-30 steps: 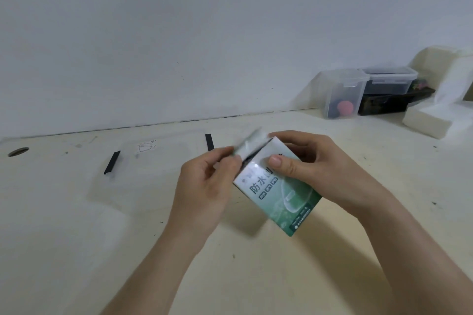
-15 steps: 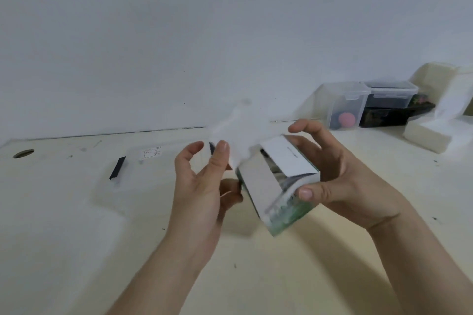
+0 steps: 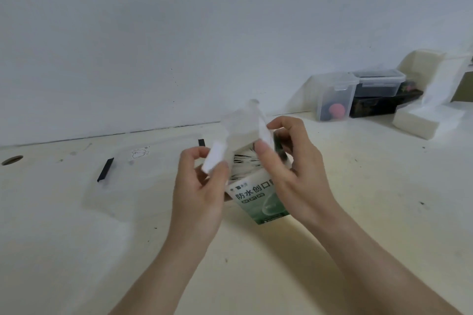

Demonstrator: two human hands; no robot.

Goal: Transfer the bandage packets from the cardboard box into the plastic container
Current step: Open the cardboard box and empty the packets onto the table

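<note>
Two hands work at mid-frame over a cream worktop, scuffed and dotted with dark specks. A plain white wall stands behind it, meeting the surface along a thin dark seam. A round hole sits at the far left edge of the worktop.

The cardboard box, green and white with printed characters, is held tilted with its top open. Whether its lower corner touches the surface cannot be told. The right hand is clamped round the box, thumb on the near upper edge, fingers curled behind. The left hand pinches a small white flap at the box mouth between thumb and fingers. A larger flap above is blurred. The bandage packets show as a row of thin edges inside the open top.

The plastic container lies on the worktop to the left of the hands, clear and hard to trace. Two black clips mark its sides.

Far right, against the wall: a tall clear tub with a red thing inside. Beside it a clear lidded box is stacked on a black case. White foam blocks lie at the right edge.
</note>
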